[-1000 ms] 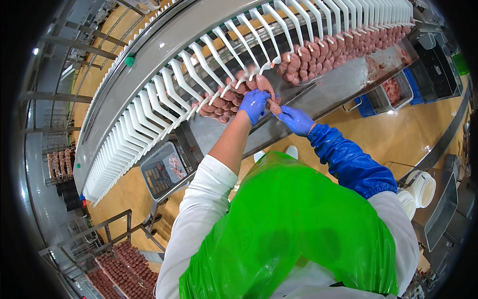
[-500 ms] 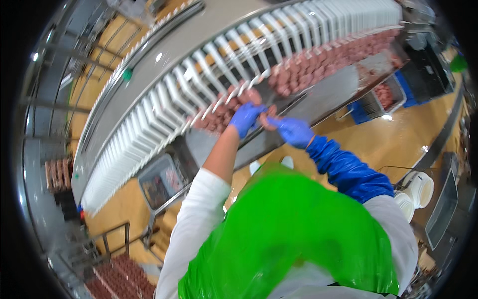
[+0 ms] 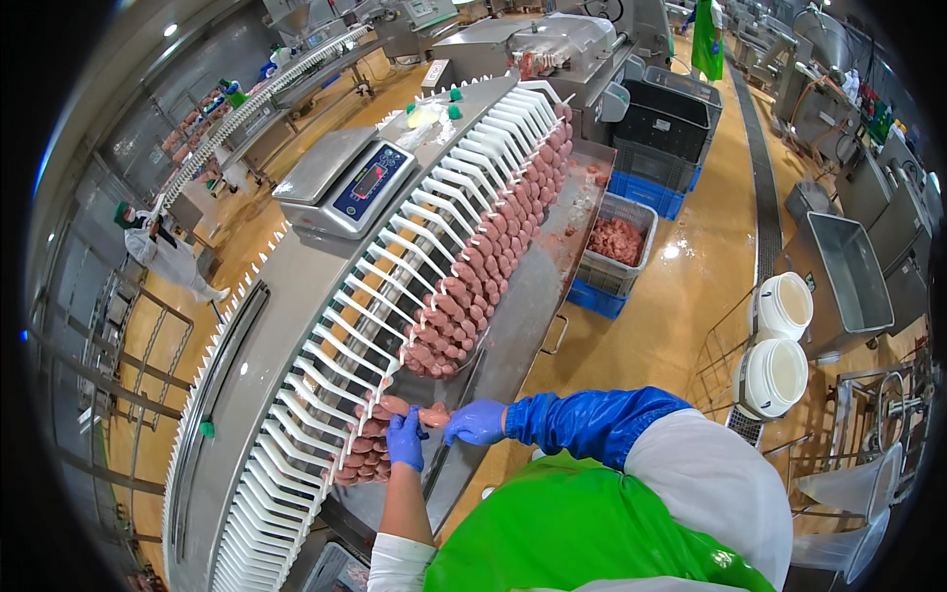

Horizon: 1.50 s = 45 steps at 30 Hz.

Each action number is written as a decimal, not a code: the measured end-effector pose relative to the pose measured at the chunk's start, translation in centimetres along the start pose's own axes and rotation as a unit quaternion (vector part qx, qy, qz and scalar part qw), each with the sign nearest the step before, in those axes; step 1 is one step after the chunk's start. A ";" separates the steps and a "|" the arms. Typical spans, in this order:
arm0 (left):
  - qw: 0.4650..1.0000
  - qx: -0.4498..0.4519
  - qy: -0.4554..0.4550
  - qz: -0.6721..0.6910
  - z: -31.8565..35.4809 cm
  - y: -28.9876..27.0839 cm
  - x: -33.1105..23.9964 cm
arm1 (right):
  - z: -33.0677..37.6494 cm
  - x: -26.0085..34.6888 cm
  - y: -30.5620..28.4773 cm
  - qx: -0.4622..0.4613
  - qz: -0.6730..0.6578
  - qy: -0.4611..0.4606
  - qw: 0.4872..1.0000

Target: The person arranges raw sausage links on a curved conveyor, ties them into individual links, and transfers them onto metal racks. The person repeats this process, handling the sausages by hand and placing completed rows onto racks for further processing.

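Both of my blue-gloved hands are at the end of a string of linked pink sausages (image 3: 432,416), beside a curved row of white hooks (image 3: 296,414). The fingers of my left hand (image 3: 404,441) are closed around a link close to the hooks. From the right, my right hand (image 3: 475,422) pinches the end link, its fingertips partly hidden. Below and left of my left hand, a bunch of sausages (image 3: 363,462) hangs from the hooks. Beyond my hands, a long row of sausage loops (image 3: 483,266) hangs along the hooks.
A scale (image 3: 345,185) stands on the steel machine top. Under the sausages runs a steel tray (image 3: 523,296). Right of it, a grey crate (image 3: 646,225) holds ground meat, near stacked black crates (image 3: 666,118). White buckets (image 3: 774,375) stand on the right. Other people work far off.
My view has swung up and to the right, bringing the scale and far machines into sight. Both hands stay on the sausage string and appear lower and further left in the picture.
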State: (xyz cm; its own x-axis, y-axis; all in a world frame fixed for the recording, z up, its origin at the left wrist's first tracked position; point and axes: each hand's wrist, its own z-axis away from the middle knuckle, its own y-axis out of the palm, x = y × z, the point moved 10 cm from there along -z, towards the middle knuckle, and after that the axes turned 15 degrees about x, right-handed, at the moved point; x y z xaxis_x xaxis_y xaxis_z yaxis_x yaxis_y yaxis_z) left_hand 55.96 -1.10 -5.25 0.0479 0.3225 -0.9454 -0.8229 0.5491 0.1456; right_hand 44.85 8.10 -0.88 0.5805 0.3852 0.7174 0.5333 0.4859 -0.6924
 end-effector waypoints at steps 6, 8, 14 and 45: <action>1.000 -0.015 0.009 -0.025 -0.6 0.8 -0.5 | -1.0 -8.8 3.1 -0.222 -0.425 0.044 0.876; 0.998 -0.025 0.038 0.031 0.0 0.8 -0.8 | -1.5 -7.9 4.0 -0.120 -0.554 0.021 0.824; 1.000 -0.003 0.003 -0.028 0.3 -0.5 -0.4 | 0.5 -0.5 0.8 0.008 0.023 0.048 0.999; 0.973 -0.034 -0.054 -0.222 -0.1 2.2 -4.2 | 0.4 -0.8 -0.5 -0.042 0.066 0.093 0.993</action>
State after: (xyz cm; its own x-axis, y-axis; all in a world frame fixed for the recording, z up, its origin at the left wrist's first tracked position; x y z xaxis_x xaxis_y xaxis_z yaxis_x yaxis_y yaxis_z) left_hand 53.87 -1.33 -1.04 0.4637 0.1466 -0.8738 -0.7429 0.6017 -0.2933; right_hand 43.85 7.89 -1.07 0.7480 0.2858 0.5990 0.4901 0.3706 -0.7889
